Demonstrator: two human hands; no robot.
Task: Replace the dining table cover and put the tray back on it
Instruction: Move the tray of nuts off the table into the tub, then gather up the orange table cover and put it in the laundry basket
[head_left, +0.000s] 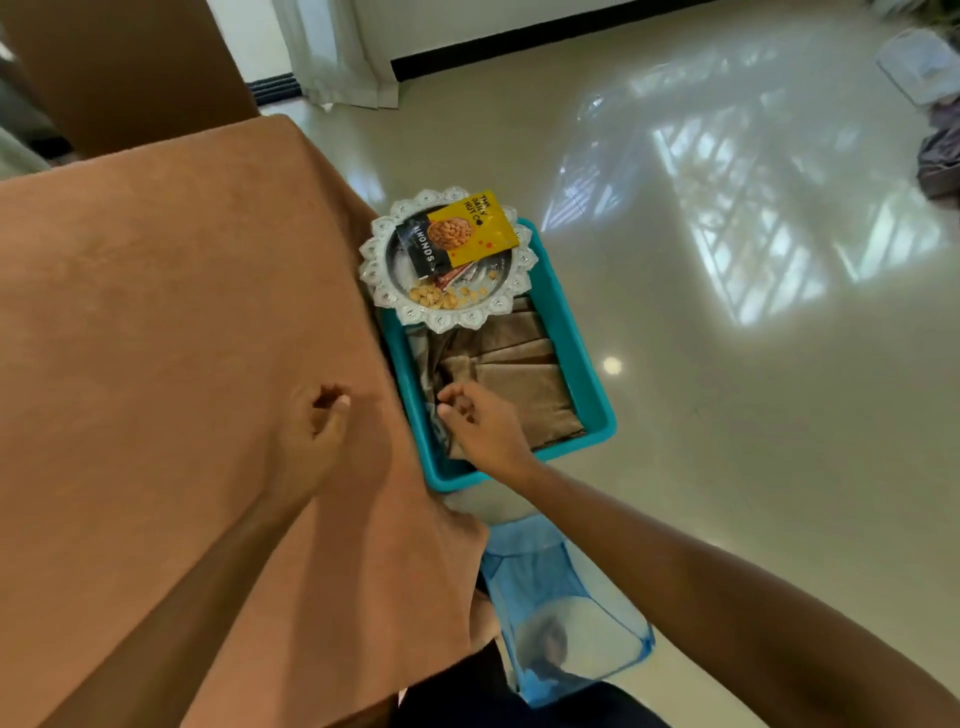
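An orange-brown cover (171, 322) lies spread over the dining table and hangs over its right edge. Beside the table a teal basket (587, 384) holds a folded brown cloth (519, 379). A round silver tray (400, 306) with a scalloped rim rests on the basket's far end and carries a yellow and black almond packet (460, 231) and loose nuts. My left hand (317, 431) hovers over the cover near the table's right edge, fingers loosely curled, holding nothing. My right hand (480, 423) reaches into the basket, its fingertips at the folded cloth's near left corner.
A blue mesh hamper (566, 623) stands on the floor right below the basket. A brown chair back (130, 67) rises behind the table. Glossy cream floor (727, 364) stretches to the right, with a white container and dark cloth at the far right edge. Curtains hang at the back.
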